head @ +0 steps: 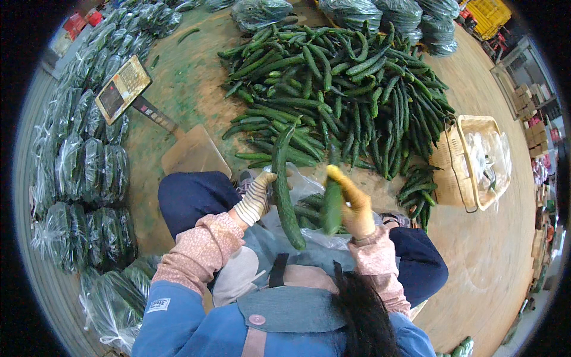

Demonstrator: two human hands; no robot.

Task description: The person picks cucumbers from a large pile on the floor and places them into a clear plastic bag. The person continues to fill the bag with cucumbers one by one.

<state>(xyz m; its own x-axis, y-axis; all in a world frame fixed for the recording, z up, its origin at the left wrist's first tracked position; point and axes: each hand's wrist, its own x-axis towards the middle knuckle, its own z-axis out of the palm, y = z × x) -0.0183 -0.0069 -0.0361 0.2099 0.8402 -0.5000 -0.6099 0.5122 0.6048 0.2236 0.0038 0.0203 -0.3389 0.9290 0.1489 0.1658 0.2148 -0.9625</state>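
Observation:
My left hand [255,196], in a striped work glove, grips a long, slightly curved cucumber [283,187] near its middle. In my right hand [355,203], in a yellow-coated glove, is a second cucumber [332,205], blurred by motion. Between my knees a clear plastic bag [270,221] lies spread, with several cucumbers [310,212] inside it, partly hidden behind the held ones. Just beyond both hands spreads a large heap of cucumbers [339,89] on the floor.
A platform scale [196,154] with a tilted display stands at my left. Bagged cucumbers [84,160] are stacked along the left side. To the right is a yellow plastic basket [473,134] holding clear bags. More filled bags [352,13] stand behind the heap.

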